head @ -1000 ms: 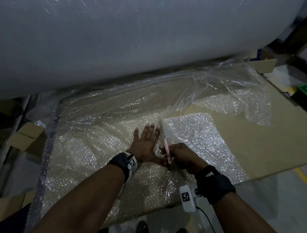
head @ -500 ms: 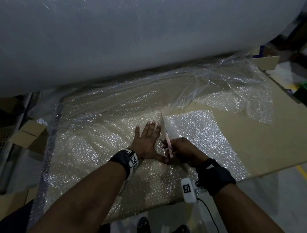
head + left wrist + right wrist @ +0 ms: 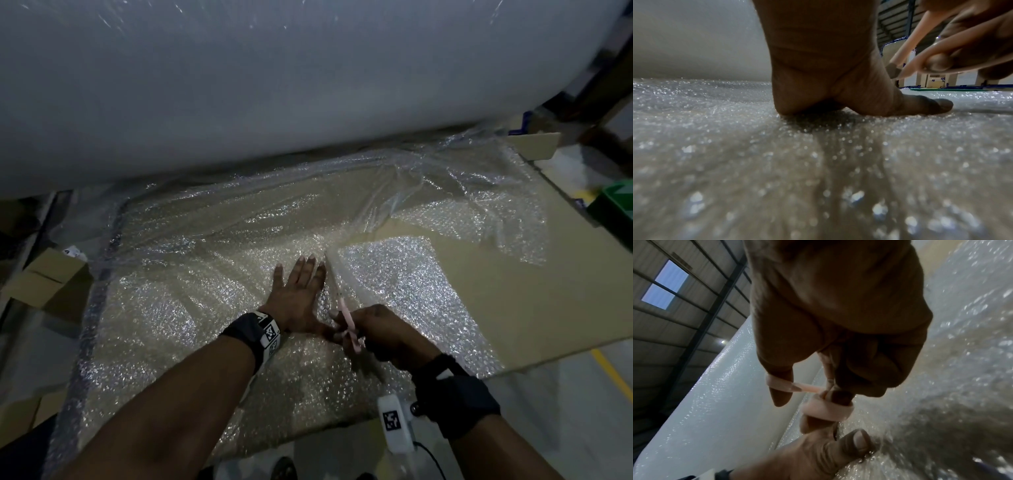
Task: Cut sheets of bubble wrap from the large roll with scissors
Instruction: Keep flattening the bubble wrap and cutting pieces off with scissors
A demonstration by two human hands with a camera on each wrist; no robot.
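A huge white roll of bubble wrap [image 3: 274,85] fills the top of the head view. Its loose sheet [image 3: 191,291] lies spread over brown cardboard [image 3: 513,291]. My left hand [image 3: 298,294] presses flat on the sheet with fingers straight, just left of the cut line. My right hand [image 3: 380,332] grips pink-handled scissors [image 3: 344,308], thumb and fingers through the loops [image 3: 826,410]. The blades point away from me toward the roll, inside the cut. A cut piece [image 3: 411,291] lies to the right of the blades.
Crumpled clear wrap [image 3: 479,192] bunches at the back right under the roll. Cardboard boxes [image 3: 44,277] sit at the left edge. A green object [image 3: 616,205] stands at the far right, and grey floor with a yellow line [image 3: 609,373] runs along the near right.
The scissors and my right hand have advanced a little toward the roll along the cut. My left hand has slid forward with them, still flat on the sheet.
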